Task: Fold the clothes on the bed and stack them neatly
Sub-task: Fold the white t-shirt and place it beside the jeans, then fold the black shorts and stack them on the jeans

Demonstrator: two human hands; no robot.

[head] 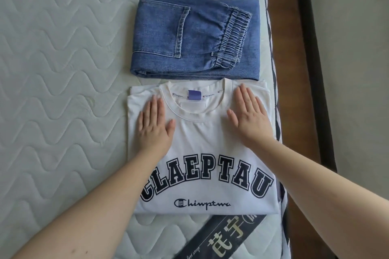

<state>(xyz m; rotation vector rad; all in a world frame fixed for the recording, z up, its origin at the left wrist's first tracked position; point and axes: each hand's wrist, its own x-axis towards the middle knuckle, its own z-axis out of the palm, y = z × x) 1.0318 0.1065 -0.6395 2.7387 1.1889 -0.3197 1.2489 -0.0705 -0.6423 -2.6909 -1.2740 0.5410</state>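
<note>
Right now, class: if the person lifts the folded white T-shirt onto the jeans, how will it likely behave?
The white T-shirt looks thin and soft, so it would probably sag and unfold unless supported underneath. It likely feels light. The folded jeans look thicker, probably a steady base.

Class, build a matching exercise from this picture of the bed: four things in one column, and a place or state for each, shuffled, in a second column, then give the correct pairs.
Column 1
1. folded jeans
2. white T-shirt
3. left hand
4. dark label strip

Column 2
A. flat on the shirt, left of the collar
B. on the mattress, at the near edge of the picture
C. folded, with navy lettering facing up
D. farther away, beyond the shirt's collar

Pairs: 1-D, 2-C, 3-A, 4-B
</note>
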